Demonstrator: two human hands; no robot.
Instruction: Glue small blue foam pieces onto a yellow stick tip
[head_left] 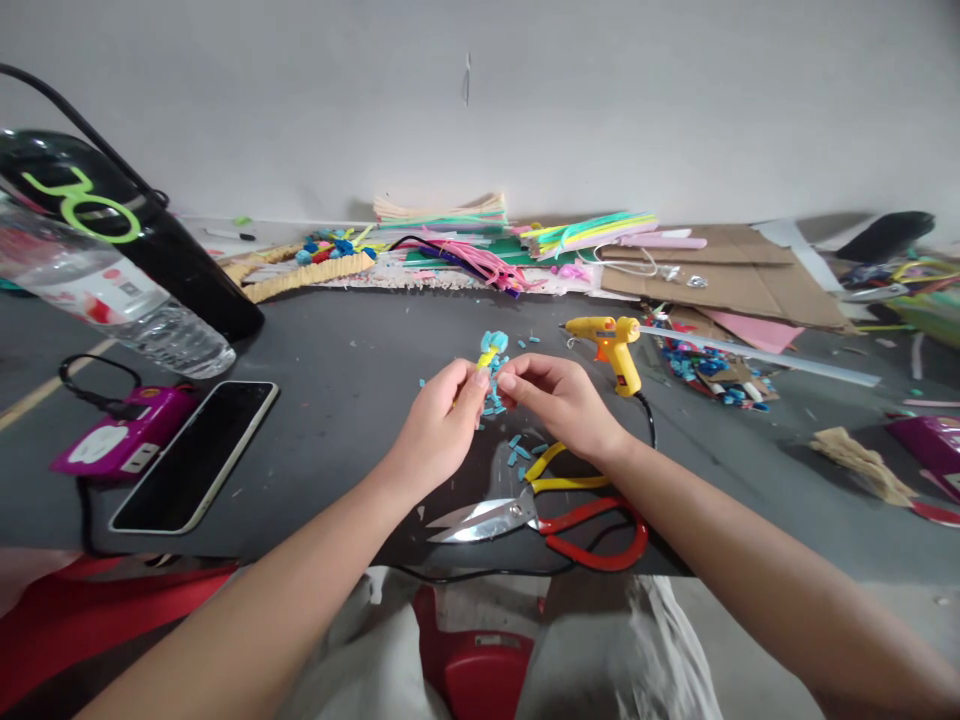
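Observation:
My left hand pinches a small blue-and-yellow craft flower by its yellow part, with the blue petals pointing up. Close beside it, my right hand has thumb and forefinger pressed together at the flower's right side; whatever lies between those fingertips is too small to make out. Short blue cut pieces are scattered on the dark table below the hands. Scissors with one yellow and one red handle lie under my right forearm, blades pointing left. Behind my right hand rests a yellow glue gun with a clear glue stick in its back.
A phone, a purple power socket, a water bottle and a black cylinder stand or lie left. Pipe cleaners and cardboard line the wall. Blue and red scraps are heaped right.

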